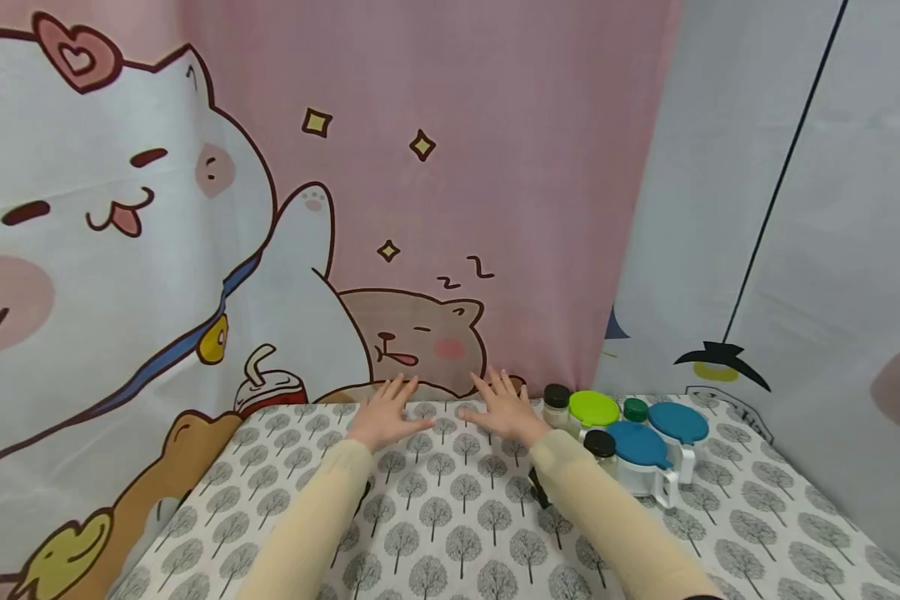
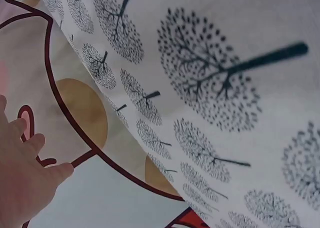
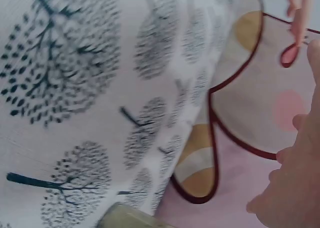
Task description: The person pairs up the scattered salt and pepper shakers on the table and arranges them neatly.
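Here's my left hand (image 2: 22, 180) at the left edge, fingers parted, in front of the cartoon backdrop (image 2: 135, 198); tree-print cloth (image 2: 270, 108) fills the right, its edge slanting down toward a red patch (image 2: 191, 219) below.

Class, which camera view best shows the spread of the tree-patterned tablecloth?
The head view: it shows the tablecloth widely, with jars and jugs standing toward its right side. Both wrist views give only cropped close-ups of its pattern and an edge.
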Demonstrator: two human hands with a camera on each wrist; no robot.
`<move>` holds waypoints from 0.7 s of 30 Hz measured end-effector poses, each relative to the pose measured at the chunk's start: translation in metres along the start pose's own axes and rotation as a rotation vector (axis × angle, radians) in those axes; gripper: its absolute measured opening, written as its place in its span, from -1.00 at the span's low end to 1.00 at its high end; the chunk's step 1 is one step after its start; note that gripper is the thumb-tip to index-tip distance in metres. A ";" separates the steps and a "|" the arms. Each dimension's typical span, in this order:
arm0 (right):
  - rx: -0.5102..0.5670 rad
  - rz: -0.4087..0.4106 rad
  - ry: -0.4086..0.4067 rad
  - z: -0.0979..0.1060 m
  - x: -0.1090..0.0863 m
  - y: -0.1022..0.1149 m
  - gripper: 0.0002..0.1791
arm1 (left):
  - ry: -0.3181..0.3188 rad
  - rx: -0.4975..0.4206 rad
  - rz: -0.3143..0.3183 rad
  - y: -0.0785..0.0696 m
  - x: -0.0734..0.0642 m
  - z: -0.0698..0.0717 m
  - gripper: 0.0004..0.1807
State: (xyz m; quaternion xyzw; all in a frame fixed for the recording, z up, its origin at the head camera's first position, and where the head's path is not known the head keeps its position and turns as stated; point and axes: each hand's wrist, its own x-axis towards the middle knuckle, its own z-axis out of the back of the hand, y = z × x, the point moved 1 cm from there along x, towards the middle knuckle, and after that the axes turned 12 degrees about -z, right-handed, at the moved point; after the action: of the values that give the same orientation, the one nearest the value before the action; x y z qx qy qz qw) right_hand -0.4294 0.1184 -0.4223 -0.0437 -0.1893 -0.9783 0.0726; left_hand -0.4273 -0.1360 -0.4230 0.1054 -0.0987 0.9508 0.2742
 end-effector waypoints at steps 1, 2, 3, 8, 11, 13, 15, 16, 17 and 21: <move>0.022 0.003 0.003 0.002 -0.001 0.001 -0.02 | -0.014 -0.026 -0.006 0.000 -0.001 0.000 0.09; 0.042 0.010 0.003 0.003 -0.003 0.001 -0.04 | -0.024 -0.047 -0.009 -0.001 -0.002 0.000 0.08; 0.062 0.019 0.003 0.005 -0.005 0.003 -0.06 | -0.036 -0.073 -0.012 -0.001 -0.003 0.000 0.08; 0.129 0.062 -0.003 0.024 -0.023 0.010 -0.12 | -0.080 -0.240 -0.016 -0.007 -0.003 0.003 0.08; 0.173 0.094 -0.004 0.035 -0.034 0.014 -0.12 | -0.112 -0.322 -0.025 -0.012 -0.001 0.006 0.05; 0.209 0.119 -0.005 0.041 -0.040 0.015 -0.12 | -0.130 -0.353 -0.029 -0.016 0.000 0.007 0.02; 0.246 0.148 -0.012 0.047 -0.046 0.015 -0.12 | -0.151 -0.383 -0.031 -0.020 0.001 0.009 -0.01; 0.263 0.155 -0.011 0.050 -0.049 0.014 -0.12 | -0.161 -0.401 -0.029 -0.023 0.001 0.010 -0.02; 0.282 0.164 -0.015 0.053 -0.052 0.014 -0.12 | -0.172 -0.415 -0.031 -0.025 0.002 0.010 -0.03; 0.357 0.189 -0.033 0.066 -0.066 0.009 -0.11 | -0.240 -0.505 -0.060 -0.034 0.005 0.010 -0.05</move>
State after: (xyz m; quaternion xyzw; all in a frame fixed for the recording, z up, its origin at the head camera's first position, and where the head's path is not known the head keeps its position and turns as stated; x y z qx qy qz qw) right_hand -0.3593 0.1437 -0.3654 -0.0637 -0.3561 -0.9171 0.1676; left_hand -0.4117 -0.1080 -0.4076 0.1484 -0.3608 0.8683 0.3063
